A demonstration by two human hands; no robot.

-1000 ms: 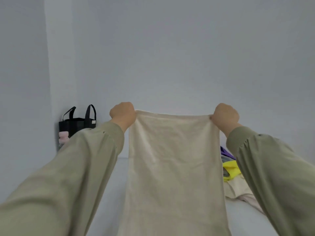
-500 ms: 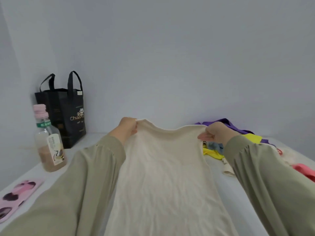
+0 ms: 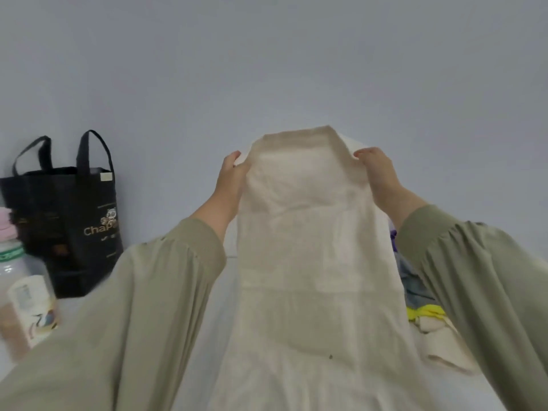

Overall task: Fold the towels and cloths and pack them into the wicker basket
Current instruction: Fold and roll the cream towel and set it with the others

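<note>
Both hands pinch the cream towel [image 3: 311,262] at its top: left hand [image 3: 229,180] on the left corner, right hand [image 3: 376,176] on the right. It is spread taut and hangs flat over the table [image 3: 226,295], likely to square it for a fold. Loose cloths [image 3: 424,310] wait at right. The wicker basket is not in view. Versus 0.5 s ago, the top edge is higher and its hem has flipped over.

Left edge cuts the blurred bottle [image 3: 20,292]; a sleeve [image 3: 474,277] half-hides the cloths [image 3: 424,311].

Plain domestic-looking room: white table [image 3: 225,292] against bare grey wall [image 3: 267,69], black tote bag [image 3: 74,218], drink bottle [image 3: 23,292], pile of cloths [image 3: 424,311].
</note>
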